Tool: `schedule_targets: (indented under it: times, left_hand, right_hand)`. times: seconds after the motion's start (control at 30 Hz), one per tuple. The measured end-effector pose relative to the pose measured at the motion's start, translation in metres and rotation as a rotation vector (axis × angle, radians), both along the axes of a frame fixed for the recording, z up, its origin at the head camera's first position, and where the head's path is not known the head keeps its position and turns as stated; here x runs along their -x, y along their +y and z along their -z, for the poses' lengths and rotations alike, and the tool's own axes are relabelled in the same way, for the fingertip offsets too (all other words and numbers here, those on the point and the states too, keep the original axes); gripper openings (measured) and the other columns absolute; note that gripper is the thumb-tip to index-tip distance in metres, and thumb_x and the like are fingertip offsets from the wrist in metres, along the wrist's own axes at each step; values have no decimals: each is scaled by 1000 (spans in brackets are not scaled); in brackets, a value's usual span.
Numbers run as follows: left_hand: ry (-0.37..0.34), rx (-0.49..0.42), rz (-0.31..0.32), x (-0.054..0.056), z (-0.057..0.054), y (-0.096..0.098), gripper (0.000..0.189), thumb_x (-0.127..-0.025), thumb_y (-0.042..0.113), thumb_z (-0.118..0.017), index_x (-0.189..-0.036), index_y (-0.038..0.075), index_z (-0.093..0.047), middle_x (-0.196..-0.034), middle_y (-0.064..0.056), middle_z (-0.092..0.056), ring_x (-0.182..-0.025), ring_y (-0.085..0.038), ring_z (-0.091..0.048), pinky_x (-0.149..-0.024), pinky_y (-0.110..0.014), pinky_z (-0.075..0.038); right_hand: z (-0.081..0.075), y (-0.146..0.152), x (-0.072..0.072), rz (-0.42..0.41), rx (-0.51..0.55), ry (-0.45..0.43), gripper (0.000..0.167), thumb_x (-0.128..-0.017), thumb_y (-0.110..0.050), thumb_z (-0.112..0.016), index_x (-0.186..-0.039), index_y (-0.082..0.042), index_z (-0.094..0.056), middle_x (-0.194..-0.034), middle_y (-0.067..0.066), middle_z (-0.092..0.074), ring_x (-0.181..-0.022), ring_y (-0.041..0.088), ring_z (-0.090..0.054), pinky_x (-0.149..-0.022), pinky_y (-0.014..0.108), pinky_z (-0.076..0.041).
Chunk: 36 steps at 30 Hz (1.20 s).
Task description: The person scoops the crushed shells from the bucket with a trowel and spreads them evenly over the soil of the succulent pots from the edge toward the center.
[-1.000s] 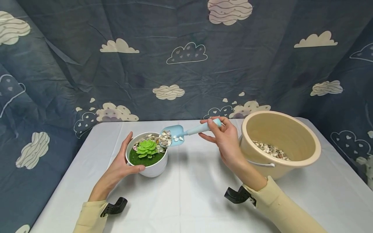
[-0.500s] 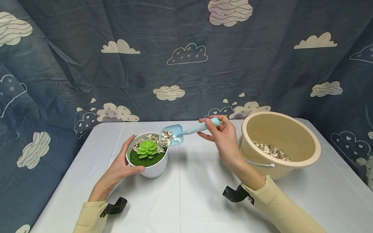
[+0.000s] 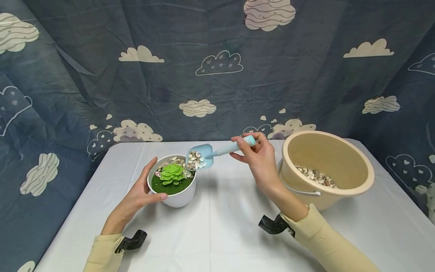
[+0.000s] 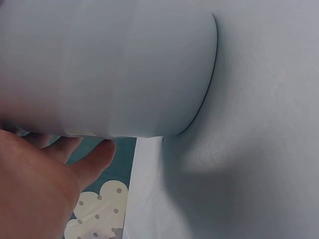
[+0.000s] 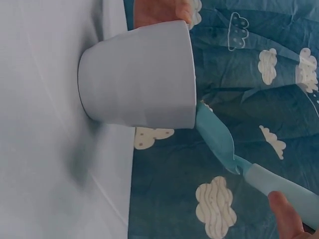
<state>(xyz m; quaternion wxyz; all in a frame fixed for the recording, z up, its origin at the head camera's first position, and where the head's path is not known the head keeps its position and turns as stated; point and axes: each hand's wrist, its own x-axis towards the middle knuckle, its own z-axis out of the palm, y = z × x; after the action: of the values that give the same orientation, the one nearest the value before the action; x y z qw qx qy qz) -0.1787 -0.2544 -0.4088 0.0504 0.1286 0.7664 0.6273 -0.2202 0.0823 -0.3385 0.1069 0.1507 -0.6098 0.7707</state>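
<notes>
A white flower pot [image 3: 183, 197] stands at the left of the table, holding a green succulent [image 3: 172, 173], a green mossy surface and small shells along its far right side. My left hand [image 3: 137, 194] grips the pot, thumb on the near side and fingers around the left. With my right hand [image 3: 263, 164] I hold a light blue trowel [image 5: 217, 134] by its handle. Its blade tip meets the pot's right rim and slopes down toward it. Shells [image 3: 195, 160] lie on the blade. The left wrist view shows the pot's wall [image 4: 109, 64] beside my fingers.
A beige bucket [image 3: 289, 168] with a white handle [image 3: 306, 192] stands at the right, a layer of shells [image 3: 316, 176] at its bottom. Under everything lies a white tablecloth [image 3: 210, 234]. A dark curtain [image 3: 217, 90] with cloud prints hangs behind the table.
The trowel's handle end has risen slightly and shifted a little left with my right hand. Shells on the blade have slid toward its tip. The pot and my left hand stay almost in place.
</notes>
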Motion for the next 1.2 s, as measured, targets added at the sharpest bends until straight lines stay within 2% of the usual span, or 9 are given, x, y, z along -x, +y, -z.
schedule_targets:
  times: [0.33, 0.43, 0.57, 0.67, 0.73, 0.8, 0.93, 1.1, 1.2]
  left_hand:
    - [11, 20, -18, 0, 0, 2, 111, -75, 8, -81, -159, 28, -11, -161, -8, -10, -145, -33, -12, -112, -61, -9]
    - [5, 27, -28, 0, 0, 3, 111, -75, 9, -82, -159, 25, -12, -161, -9, -12, -144, -34, -13, -112, -62, -10]
    - [-2, 30, -33, -1, 0, 4, 110, -75, 9, -81, -159, 21, -12, -161, -9, -13, -144, -33, -14, -112, -62, -11]
    - [-6, 23, -28, -1, 0, 4, 109, -76, 9, -81, -159, 22, -12, -161, -9, -13, -145, -33, -14, -113, -60, -12]
    - [-9, 11, -16, -1, 0, 3, 108, -77, 8, -80, -159, 23, -11, -161, -10, -13, -144, -32, -15, -114, -53, -16]
    - [-13, -16, 4, -1, 0, 2, 108, -78, 6, -78, -159, 25, -10, -161, -11, -11, -144, -33, -16, -113, -42, -24]
    - [-12, -73, 44, -2, 0, 0, 107, -80, 2, -75, -159, 22, -7, -160, -13, -9, -143, -36, -17, -102, -19, -36]
    - [10, -66, 47, -2, 1, 0, 106, -80, 3, -75, -159, 16, -6, -160, -14, -10, -143, -37, -17, -99, -16, -36]
    - [13, -54, 40, -2, 0, 1, 105, -80, 3, -75, -159, 17, -7, -160, -13, -11, -143, -36, -18, -99, -16, -36]
  right_hand:
    - [-4, -3, -2, -2, -41, 56, 28, -96, -10, -64, -114, 4, -48, -113, 22, -65, -103, 32, -65, -81, 42, -56]
    - [-5, -4, -3, -7, -42, 70, 27, -97, -9, -63, -115, 5, -48, -113, 21, -64, -106, 35, -64, -82, 42, -56]
    - [-5, -5, -3, -7, -44, 74, 27, -97, -8, -63, -115, 5, -48, -112, 21, -63, -107, 32, -64, -82, 42, -56]
    - [-6, -6, -3, -6, -48, 74, 27, -97, -8, -63, -115, 5, -48, -112, 20, -63, -107, 29, -65, -83, 41, -56]
    - [-6, -6, -3, -8, -50, 75, 27, -97, -8, -63, -115, 5, -48, -112, 21, -63, -107, 30, -65, -83, 41, -56]
    - [-5, -5, -4, -9, -52, 77, 26, -97, -8, -63, -115, 5, -48, -113, 21, -64, -107, 32, -64, -83, 41, -56]
    - [-5, -5, -4, -7, -60, 80, 26, -97, -8, -63, -114, 5, -48, -112, 21, -66, -105, 32, -65, -83, 41, -56]
    - [-7, -5, -6, 6, -70, 87, 27, -96, -8, -64, -114, 4, -49, -112, 20, -66, -105, 31, -66, -83, 40, -56]
    - [-7, -5, -8, 15, -76, 101, 27, -96, -8, -64, -114, 5, -49, -112, 19, -66, -105, 33, -65, -83, 40, -56]
